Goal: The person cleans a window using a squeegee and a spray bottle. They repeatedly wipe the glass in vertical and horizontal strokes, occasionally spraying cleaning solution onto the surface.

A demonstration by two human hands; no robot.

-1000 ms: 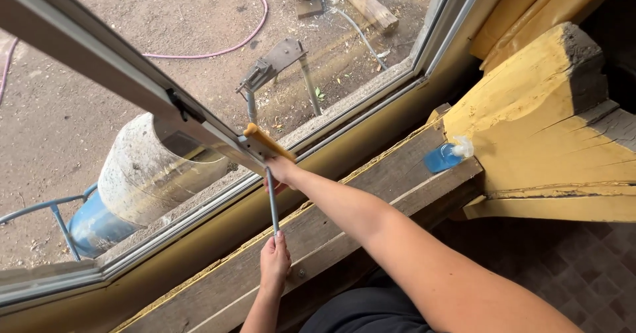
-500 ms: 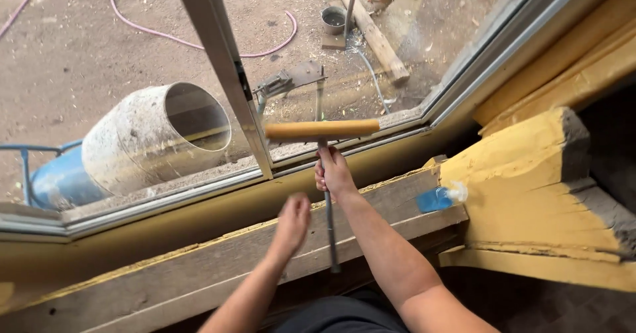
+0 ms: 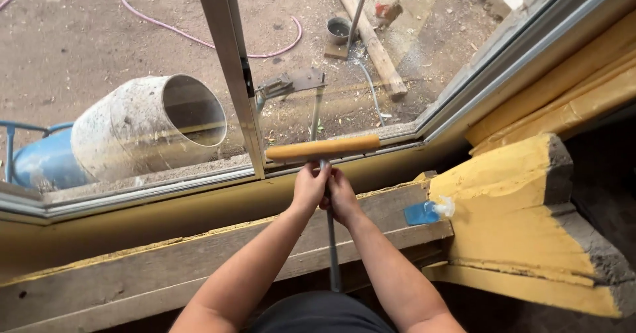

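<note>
Two hands wrapped around one squeegee (image 3: pixel 324 174), left hand (image 3: pixel 310 186) and right hand (image 3: pixel 342 195) side by side high on its grey pole, just under the head. Fingers of both curled tight round the pole, probably for firm pressure and steady aim. Pole running near upright in view, from close to the body up and away toward the window, long axis pointing at the glass. Yellow head (image 3: pixel 323 148) lying crosswise, nearly level, tilted slightly up to the right, low against the pane (image 3: pixel 344 75) beside the grey frame bar (image 3: pixel 228 55). Wooden sill (image 3: pixel 165 267) beneath the arms; blue spray bottle (image 3: pixel 424 212) lying on it, right, near a yellow beam (image 3: pixel 517 200). Outside, beyond the glass: drum (image 3: pixel 149 128), pink hose (image 3: pixel 199 38), chicken (image 3: pixel 385 12).
</note>
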